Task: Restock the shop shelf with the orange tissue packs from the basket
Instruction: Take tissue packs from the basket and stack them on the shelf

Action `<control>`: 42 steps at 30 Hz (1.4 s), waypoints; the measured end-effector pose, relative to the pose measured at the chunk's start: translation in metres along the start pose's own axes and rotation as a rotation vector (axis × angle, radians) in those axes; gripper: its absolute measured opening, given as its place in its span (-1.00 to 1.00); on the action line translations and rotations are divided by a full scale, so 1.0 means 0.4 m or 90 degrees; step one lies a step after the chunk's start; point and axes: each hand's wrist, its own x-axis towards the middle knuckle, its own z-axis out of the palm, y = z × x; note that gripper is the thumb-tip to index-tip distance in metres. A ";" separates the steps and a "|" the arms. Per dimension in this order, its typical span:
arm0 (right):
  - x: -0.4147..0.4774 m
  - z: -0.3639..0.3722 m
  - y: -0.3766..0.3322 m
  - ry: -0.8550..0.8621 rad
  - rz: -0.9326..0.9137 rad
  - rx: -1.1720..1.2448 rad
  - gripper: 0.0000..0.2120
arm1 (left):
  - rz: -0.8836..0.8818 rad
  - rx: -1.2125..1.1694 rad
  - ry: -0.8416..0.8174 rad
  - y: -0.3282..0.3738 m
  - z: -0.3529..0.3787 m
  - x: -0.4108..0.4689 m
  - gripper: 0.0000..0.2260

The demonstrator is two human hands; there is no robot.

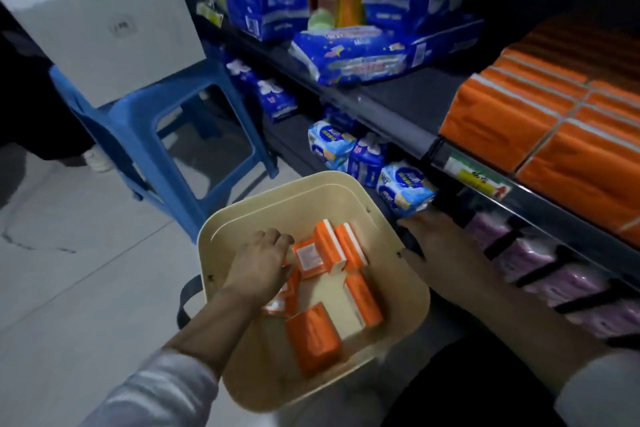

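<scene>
A cream plastic basket (398, 333) stands on the floor in front of the shelves and holds several orange tissue packs (313, 336). My left hand (259, 263) reaches down into the basket, its fingers curled over one orange pack (310, 258) near the middle. My right hand (446, 246) hovers flat, fingers straight, just right of the basket's rim and below the shelf edge, holding nothing. On the shelf (408, 104) at the right lie rows of stacked orange tissue packs (540, 135).
A blue plastic stool (145, 135) carrying a white box (97, 17) stands left of the shelves. Blue packs (349, 55) lie on the upper shelf, small blue-white packs (405, 189) and pink packs (540, 263) on the lower one. Pale floor tiles spread to the left.
</scene>
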 end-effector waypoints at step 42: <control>0.031 -0.006 0.033 0.054 0.017 0.161 -0.50 | 0.313 -0.323 -0.078 0.167 -0.224 0.221 -0.61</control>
